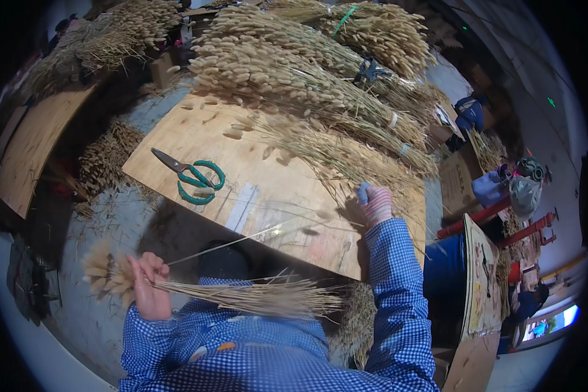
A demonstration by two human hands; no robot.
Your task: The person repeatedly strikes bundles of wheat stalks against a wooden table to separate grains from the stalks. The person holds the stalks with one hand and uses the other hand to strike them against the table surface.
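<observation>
My left hand (149, 284), bare, holds a bunch of dried bunny-tail grass (255, 294) just below its fluffy heads, with the stems pointing right across my lap. One more stem slants up from that hand over the table edge. My right hand (375, 201), in a striped glove, is closed at the loose dried stems on the right of the plywood table (284, 196); whether it grips any of them is hard to tell. Scissors with green handles (191, 174) lie on the table's left part. Loose grass stems (304, 142) lie spread behind my right hand.
Large tied bundles of dried grass (294, 83) fill the table's back. Another plywood board (44, 142) stands at left, near a grass heap (110, 157) on the floor. To the right are a blue barrel (443, 269), a cardboard box (460, 181) and red pipes (524, 230).
</observation>
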